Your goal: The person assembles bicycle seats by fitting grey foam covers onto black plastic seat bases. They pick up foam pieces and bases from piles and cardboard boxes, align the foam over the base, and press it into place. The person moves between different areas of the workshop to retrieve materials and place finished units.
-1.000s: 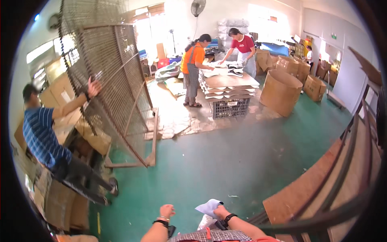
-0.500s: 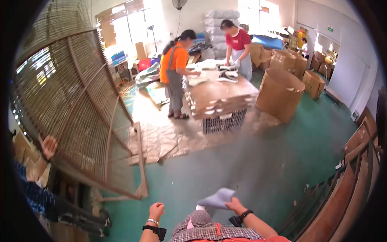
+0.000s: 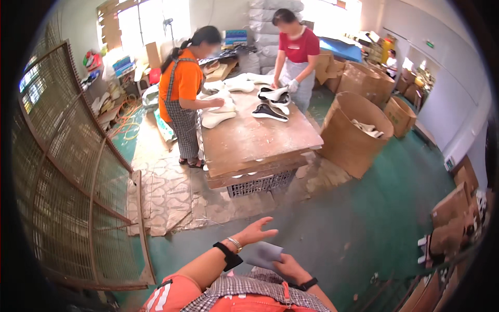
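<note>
My right hand (image 3: 292,268) grips one edge of a pale grey, saddle-shaped piece (image 3: 264,252), held low in front of my body. My left hand (image 3: 255,232) is stretched forward with the fingers apart and nothing in it. My left forearm and wristband lie just left of the grey piece and overlap its near side. Farther ahead stands a worktable (image 3: 254,140) with a worn board top. White saddle-shaped pieces (image 3: 218,118) lie on its left side, and black-and-white bicycle saddles (image 3: 270,111) on its right.
A person in orange (image 3: 182,88) and a person in red (image 3: 297,54) work at the table. A plastic crate (image 3: 260,184) sits beneath the top. Right of it stands a large cardboard box (image 3: 348,138). A wire-mesh rack (image 3: 78,171) rises at left; cardboard covers the floor.
The table has come nearer, and the person at the left edge has gone from view. My left hand has swung forward and opened. My right hand still holds the grey piece.
</note>
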{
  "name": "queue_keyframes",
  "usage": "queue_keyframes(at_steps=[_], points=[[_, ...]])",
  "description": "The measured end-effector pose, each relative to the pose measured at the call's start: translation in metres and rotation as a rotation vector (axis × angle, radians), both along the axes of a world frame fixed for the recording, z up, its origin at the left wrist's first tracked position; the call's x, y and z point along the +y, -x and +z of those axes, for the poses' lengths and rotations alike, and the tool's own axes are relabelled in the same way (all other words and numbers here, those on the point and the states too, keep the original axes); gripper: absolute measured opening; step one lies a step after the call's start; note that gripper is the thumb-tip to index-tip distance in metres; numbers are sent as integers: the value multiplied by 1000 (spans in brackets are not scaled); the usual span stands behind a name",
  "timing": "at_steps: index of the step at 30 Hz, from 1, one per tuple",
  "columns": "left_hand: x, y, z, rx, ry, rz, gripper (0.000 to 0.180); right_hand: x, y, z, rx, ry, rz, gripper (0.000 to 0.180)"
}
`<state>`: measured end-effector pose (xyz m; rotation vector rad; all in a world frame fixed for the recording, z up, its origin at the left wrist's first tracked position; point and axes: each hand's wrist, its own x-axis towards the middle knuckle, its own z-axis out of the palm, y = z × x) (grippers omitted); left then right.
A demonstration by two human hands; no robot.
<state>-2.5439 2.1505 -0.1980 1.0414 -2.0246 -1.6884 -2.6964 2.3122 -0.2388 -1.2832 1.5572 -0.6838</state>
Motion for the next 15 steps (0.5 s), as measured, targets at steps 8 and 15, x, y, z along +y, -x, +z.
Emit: queue_keyframes(at_steps=[8, 15], points=[[-172, 73, -29, 145, -439, 307, 30, -285, 86, 77, 45, 15, 686, 22], [-330, 82, -90, 69, -408, 651, 23, -601, 234, -30, 341, 381, -51, 48]])
